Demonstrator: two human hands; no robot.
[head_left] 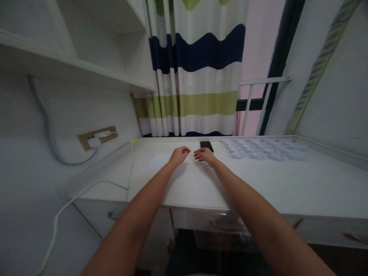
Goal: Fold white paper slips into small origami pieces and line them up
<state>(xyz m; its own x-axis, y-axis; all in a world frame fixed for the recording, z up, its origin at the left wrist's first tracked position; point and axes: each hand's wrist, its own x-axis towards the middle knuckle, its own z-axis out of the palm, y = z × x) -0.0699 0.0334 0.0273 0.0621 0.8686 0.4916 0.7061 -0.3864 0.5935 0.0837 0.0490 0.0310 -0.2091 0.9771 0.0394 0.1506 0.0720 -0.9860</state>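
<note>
Left hand (180, 154) — fingers curled, cannot tell whether pinched together; right hand (204, 155) — fingers slightly apart; black smartphone (206, 144) just beyond, on white desk (301, 184), left of translucent plastic pieces (258, 148).

It looked like a room in a home: a striped curtain (207, 80) hung at a window (257, 50), and below it ran a white worktop (258, 188) with drawers (322, 232). A shelf (71, 69) and a wall socket (89, 136) with plugs (94, 143) were on the left.
</note>
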